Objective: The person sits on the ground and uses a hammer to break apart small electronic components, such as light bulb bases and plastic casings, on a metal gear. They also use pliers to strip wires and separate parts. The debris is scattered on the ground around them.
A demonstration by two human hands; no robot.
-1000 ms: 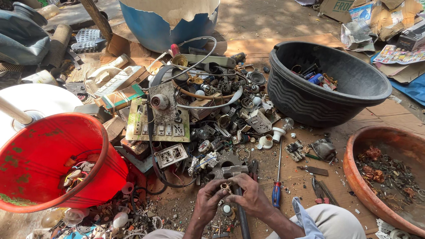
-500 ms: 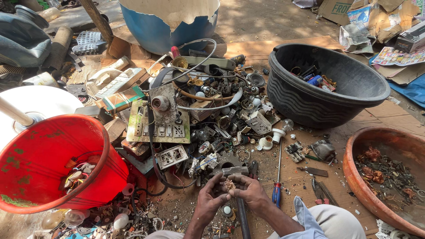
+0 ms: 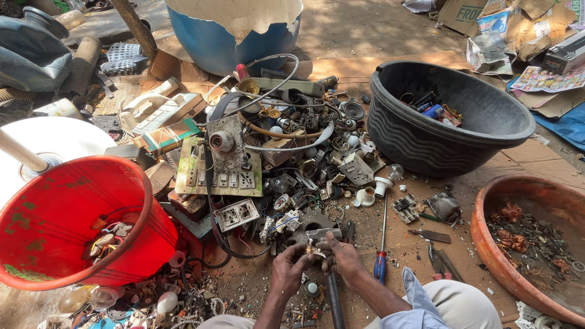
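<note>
While both hands meet at the bottom centre of the frame, the left hand [image 3: 287, 263] and right hand [image 3: 342, 257] pinch a small scrap part [image 3: 314, 249] between their fingertips, each closed on one side of it. Just below the right hand a dark tool handle [image 3: 334, 297] runs down toward the bottom edge; whether the hand grips it I cannot tell. Right of the hands a screwdriver [image 3: 381, 256] lies on the ground, with pliers [image 3: 440, 263] further right. At lower left stands a red bucket [image 3: 67, 201] holding wire bits. A switch panel [image 3: 219, 173] sits in the scrap heap at centre. At upper right is a black tub [image 3: 426, 137], at the right edge a brown basin [image 3: 487, 234] with metal scraps, and at top a blue drum [image 3: 225, 45].
</note>
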